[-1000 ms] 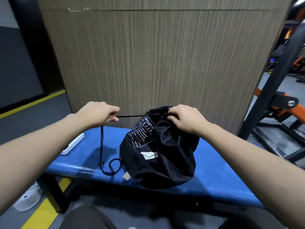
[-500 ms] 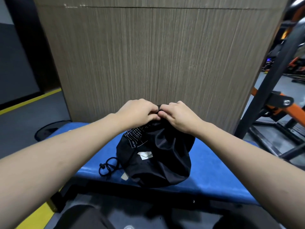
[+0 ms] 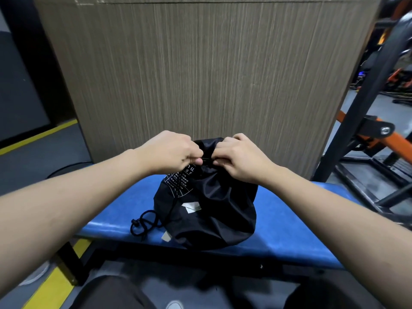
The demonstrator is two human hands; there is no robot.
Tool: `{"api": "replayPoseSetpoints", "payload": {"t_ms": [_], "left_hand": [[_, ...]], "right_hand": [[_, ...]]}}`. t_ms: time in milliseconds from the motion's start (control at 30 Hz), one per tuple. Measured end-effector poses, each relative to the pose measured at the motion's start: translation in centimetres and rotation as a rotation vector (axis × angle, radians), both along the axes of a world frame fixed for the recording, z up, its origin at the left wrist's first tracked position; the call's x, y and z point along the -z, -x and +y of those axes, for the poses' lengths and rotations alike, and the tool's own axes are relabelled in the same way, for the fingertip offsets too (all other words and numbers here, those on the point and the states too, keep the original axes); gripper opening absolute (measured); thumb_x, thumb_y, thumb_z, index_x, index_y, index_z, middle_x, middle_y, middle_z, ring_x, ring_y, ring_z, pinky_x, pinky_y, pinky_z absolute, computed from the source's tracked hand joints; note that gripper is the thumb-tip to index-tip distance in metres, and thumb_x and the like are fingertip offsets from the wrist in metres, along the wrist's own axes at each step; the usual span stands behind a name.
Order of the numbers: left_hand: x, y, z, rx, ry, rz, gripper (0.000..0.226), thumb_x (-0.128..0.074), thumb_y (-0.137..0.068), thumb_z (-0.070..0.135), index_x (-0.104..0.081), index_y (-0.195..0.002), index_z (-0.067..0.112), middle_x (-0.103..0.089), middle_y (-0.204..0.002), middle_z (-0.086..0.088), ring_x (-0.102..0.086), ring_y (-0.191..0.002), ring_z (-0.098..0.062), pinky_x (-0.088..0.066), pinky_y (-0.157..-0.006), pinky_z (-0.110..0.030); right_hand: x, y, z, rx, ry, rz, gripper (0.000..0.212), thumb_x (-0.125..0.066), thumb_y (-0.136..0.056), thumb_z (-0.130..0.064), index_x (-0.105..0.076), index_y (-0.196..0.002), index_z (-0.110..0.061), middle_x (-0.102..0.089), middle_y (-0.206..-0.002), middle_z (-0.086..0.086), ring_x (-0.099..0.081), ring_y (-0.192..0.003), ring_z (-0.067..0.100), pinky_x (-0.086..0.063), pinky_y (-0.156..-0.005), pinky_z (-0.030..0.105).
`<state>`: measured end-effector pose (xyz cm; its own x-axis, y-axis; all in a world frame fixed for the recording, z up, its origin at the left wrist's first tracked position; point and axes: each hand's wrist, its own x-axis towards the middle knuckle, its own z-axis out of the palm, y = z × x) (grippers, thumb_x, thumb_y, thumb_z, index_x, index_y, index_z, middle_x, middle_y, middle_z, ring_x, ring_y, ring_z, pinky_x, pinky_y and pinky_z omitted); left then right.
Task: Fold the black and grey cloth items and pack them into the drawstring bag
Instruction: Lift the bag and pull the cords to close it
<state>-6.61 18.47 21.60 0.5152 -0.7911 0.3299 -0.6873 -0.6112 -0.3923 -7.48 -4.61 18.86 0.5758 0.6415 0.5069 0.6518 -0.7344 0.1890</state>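
Our left hand (image 3: 171, 150) has let the taut drawstring go slack, and both hands, right hand (image 3: 239, 158) included, now pinch the black drawstring bag's (image 3: 207, 206) cinched neck on the blue tabletop (image 3: 285, 224), so packing looks finished.

Drawstring bag (image 3: 207, 210): black thin woven cloth, faint sheen, creased; white printed panel near top, small pale sewn tags. Cord (image 3: 145, 224): black braided string, matt, coiled beside bag. Bench (image 3: 289, 224): blue padded cover, smooth, semi-glossy, vinyl-like; frame dark, painted. Panel (image 3: 200, 74) behind bench: brown-grey, fine vertical grain, matt, wood-look. Rack (image 3: 356, 103): black and orange painted metal. Floor (image 3: 44, 152): grey, matt, yellow painted stripes.
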Motion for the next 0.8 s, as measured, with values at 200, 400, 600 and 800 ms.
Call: {"api": "replayPoseSetpoints", "payload": {"t_ms": [200, 400, 600, 800], "left_hand": [[0.7, -0.3, 1.8, -0.002, -0.003, -0.010, 0.027, -0.046, -0.100, 0.038, -0.054, -0.079, 0.024, -0.061, -0.081, 0.013, -0.051, -0.078, -0.011, -0.030, -0.058, -0.024], [1.7, 0.1, 0.5, -0.148, 0.042, 0.071, 0.041, -0.026, -0.097, 0.055, -0.050, -0.083, 0.025, -0.050, -0.079, 0.014, -0.053, -0.089, -0.010, -0.040, -0.063, -0.029], [2.2, -0.2, 0.2, -0.196, 0.228, 0.131, 0.034, -0.040, -0.097, 0.056, -0.047, -0.079, 0.027, -0.044, -0.086, 0.012, -0.051, -0.093, -0.013, -0.048, -0.068, -0.035], [3.6, -2.0, -1.0, -0.073, 0.517, 0.392, 0.108, -0.074, -0.055, 0.077, -0.031, -0.146, 0.039, -0.020, -0.154, 0.007, -0.021, -0.144, -0.019, -0.024, -0.116, -0.042]], "right_hand": [[0.6, -0.8, -0.5, -0.035, 0.029, -0.047, 0.032, -0.041, -0.092, -0.038, -0.070, -0.096, -0.025, -0.065, -0.087, -0.011, -0.060, -0.087, 0.017, -0.045, -0.082, 0.041], [2.3, -1.5, -1.2, -0.075, -0.155, 0.067, 0.032, -0.063, -0.084, -0.030, -0.066, -0.115, -0.025, -0.061, -0.115, -0.006, -0.055, -0.112, 0.020, -0.042, -0.096, 0.042], [4.6, 1.3, -4.9, -0.002, -0.402, 0.091, 0.105, -0.083, -0.064, -0.059, -0.035, -0.151, -0.025, -0.030, -0.157, 0.001, -0.026, -0.146, 0.020, -0.022, -0.119, 0.043], [8.2, 1.4, -6.4, 0.216, -0.735, 0.519, 0.145, -0.078, -0.043, -0.077, 0.001, -0.158, -0.036, 0.002, -0.165, -0.006, 0.002, -0.152, 0.009, -0.012, -0.124, 0.043]]}}
